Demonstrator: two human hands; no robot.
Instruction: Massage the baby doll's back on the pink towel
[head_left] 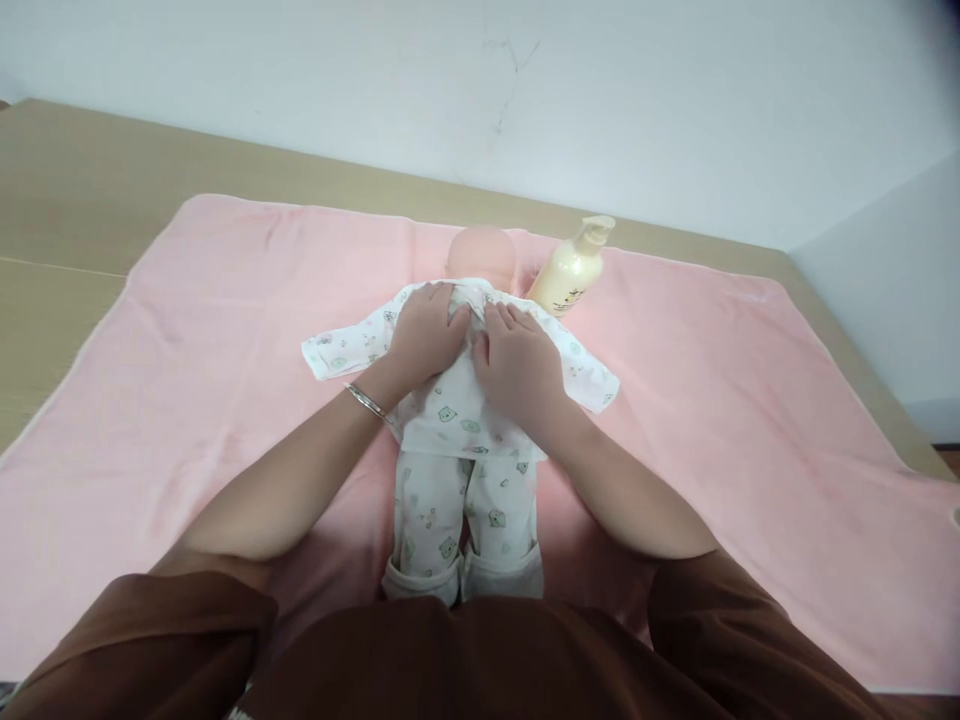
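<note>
One doll point(465, 420) lies at the middle of one pink blanket point(202, 330), which is spread over the wooden surface point(97, 170). Its long axis runs nearly straight away from the person: its one bald head point(480, 255) points to the far edge, towards the wall point(300, 80), and its two legs point back to the person, side by side with a narrow gap between them. The two sleeves point(352, 345) of its one printed shirt stretch out to either side, each sloping a little towards the person, so that they cross the long axis. The one pair of trousers point(431, 515) bears the same kind of print and ends in two pale cuffs point(502, 578).

Two hands rest palm down on the upper shirt, just below the head. The left hand point(427, 325) lies loosely open, fingers together and thumb turned inward; the right hand point(521, 360) mirrors it, apart from the left by a slim strip of cloth.

One bracelet point(366, 400) circles the left wrist. One cream pump bottle point(570, 265) is just right of the head, its pump at the far end.
</note>
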